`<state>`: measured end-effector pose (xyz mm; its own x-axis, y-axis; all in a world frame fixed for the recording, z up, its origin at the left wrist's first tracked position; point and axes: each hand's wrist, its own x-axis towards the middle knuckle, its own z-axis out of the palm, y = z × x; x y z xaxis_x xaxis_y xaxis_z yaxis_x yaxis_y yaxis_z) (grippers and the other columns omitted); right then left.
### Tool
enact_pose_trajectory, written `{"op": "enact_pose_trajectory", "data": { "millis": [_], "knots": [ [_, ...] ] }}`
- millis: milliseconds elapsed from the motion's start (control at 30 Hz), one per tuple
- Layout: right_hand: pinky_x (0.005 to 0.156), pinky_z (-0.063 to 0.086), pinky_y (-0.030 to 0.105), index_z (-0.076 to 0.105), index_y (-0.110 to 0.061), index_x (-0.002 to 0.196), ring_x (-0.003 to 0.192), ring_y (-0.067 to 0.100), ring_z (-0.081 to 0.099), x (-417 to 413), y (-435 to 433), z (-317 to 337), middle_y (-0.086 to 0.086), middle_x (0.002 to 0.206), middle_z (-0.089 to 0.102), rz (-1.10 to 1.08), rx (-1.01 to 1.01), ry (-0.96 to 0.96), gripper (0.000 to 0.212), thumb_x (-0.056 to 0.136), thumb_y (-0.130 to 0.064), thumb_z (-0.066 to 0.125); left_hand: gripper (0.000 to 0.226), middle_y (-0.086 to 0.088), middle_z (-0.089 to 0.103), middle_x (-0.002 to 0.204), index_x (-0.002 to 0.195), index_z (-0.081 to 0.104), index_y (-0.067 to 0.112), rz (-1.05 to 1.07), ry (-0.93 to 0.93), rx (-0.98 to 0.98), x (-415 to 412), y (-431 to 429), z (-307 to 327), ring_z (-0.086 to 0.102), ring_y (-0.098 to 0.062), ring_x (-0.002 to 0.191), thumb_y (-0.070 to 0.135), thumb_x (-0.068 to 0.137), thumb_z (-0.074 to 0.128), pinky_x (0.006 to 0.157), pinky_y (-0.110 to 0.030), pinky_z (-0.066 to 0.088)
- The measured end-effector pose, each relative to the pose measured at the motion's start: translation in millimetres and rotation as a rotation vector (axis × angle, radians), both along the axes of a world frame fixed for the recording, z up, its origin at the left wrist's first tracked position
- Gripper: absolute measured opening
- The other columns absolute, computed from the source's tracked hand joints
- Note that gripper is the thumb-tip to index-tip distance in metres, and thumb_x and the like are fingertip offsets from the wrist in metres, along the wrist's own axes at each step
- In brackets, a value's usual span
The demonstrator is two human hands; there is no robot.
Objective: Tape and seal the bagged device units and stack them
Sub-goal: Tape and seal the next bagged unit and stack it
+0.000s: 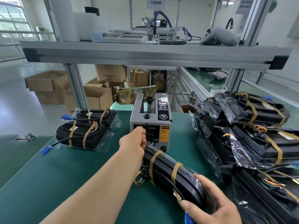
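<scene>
The right hand (215, 202) grips the near end of a black bagged unit (169, 170), with its fingers curled round it. The unit stands on its edge on the green table (64, 172), just in front of the tape machine (150, 120). The left hand (134, 140) is at the machine's mouth with its fingers curled. I cannot tell if it pinches tape. 2 taped units (82, 136) lie on the left.

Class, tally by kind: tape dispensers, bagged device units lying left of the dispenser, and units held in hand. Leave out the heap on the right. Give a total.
Tape dispenser: 1
Bagged device units on the left: 2
Bagged device unit in the right hand: 1
Total: 4
</scene>
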<state>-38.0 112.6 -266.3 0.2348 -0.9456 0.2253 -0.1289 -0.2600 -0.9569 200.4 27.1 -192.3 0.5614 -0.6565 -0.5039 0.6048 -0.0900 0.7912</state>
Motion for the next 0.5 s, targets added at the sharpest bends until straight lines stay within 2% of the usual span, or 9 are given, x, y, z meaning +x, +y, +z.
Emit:
{"op": "enact_pose_trajectory", "data": {
  "millis": [100, 167, 233, 333, 500],
  "knots": [
    [0.079, 0.051, 0.008, 0.070, -0.051, 0.106, 0.090, 0.005, 0.074, 9, 1, 1, -0.012, 0.098, 0.077, -0.023, 0.016, 0.001, 0.075, 0.054, -0.002, 0.094, 0.019, 0.005, 0.053, 0.050, 0.065, 0.062, 0.017, -0.005, -0.286, -0.095, -7, 38, 18, 0.043, -0.005, 0.041, 0.011, 0.081, 0.070, 0.044, -0.017, 0.040],
    [0.074, 0.050, 0.005, 0.069, -0.052, 0.104, 0.086, 0.002, 0.073, 17, 1, 3, -0.016, 0.095, 0.077, -0.038, 0.020, 0.014, 0.071, 0.056, -0.004, 0.091, 0.025, 0.004, 0.052, 0.053, 0.055, 0.063, 0.021, -0.155, -0.526, -0.175, -15, 72, 30, 0.044, -0.007, 0.046, 0.019, 0.078, 0.071, 0.048, -0.016, 0.041],
    [0.071, 0.049, 0.005, 0.068, -0.052, 0.103, 0.084, 0.001, 0.073, 23, -1, 6, -0.017, 0.092, 0.076, -0.043, 0.013, 0.019, 0.069, 0.058, -0.005, 0.088, 0.021, 0.004, 0.054, 0.055, 0.055, 0.066, 0.021, -0.388, -0.689, -0.207, -28, 101, 36, 0.045, -0.007, 0.050, 0.028, 0.073, 0.072, 0.052, -0.013, 0.041],
    [0.071, 0.051, 0.008, 0.068, -0.051, 0.104, 0.083, 0.005, 0.073, 29, -2, 10, -0.015, 0.094, 0.076, -0.030, -0.007, 0.016, 0.069, 0.059, -0.003, 0.089, 0.015, 0.012, 0.062, 0.058, 0.063, 0.073, 0.019, -0.575, -0.753, -0.175, -42, 121, 30, 0.052, 0.002, 0.053, 0.020, 0.078, 0.075, 0.054, -0.005, 0.039],
    [0.068, 0.050, 0.007, 0.068, -0.049, 0.104, 0.081, 0.005, 0.072, 35, 1, 13, -0.014, 0.093, 0.075, -0.017, -0.018, 0.021, 0.063, 0.060, -0.010, 0.089, 0.016, 0.005, 0.073, 0.071, 0.066, 0.075, 0.014, -0.532, -0.731, -0.097, -46, 119, 20, 0.061, 0.005, 0.063, 0.014, 0.083, 0.073, 0.057, -0.003, 0.041]
  ]
}}
